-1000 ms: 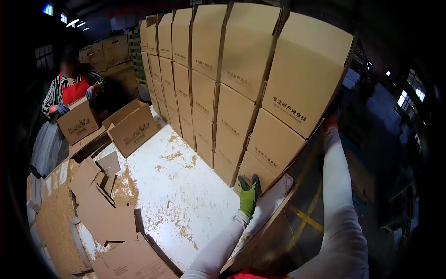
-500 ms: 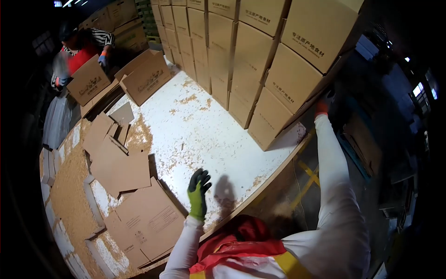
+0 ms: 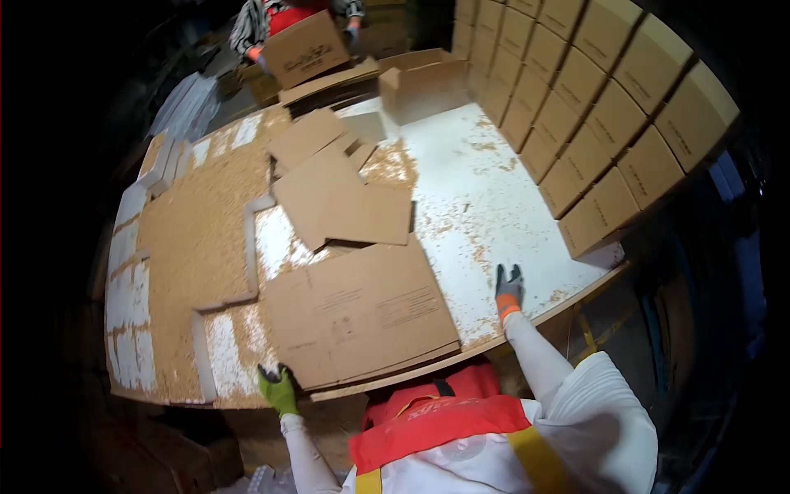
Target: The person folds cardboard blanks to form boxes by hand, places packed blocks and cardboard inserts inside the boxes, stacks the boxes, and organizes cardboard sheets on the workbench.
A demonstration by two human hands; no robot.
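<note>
Cardboard [image 3: 362,311] at tabletop's edge [image 3: 574,295], left hand [image 3: 278,390] and right hand [image 3: 509,294] fingers apart, room rightward

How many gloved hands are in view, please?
4: the wearer's left hand near the flat cardboard, right hand over the tabletop, and a co-worker's two hands beside a box.

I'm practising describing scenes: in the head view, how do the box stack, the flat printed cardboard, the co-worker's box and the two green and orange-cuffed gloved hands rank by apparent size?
1. Box stack
2. Printed cardboard
3. Co-worker's box
Left hand, right hand: too alike
</note>
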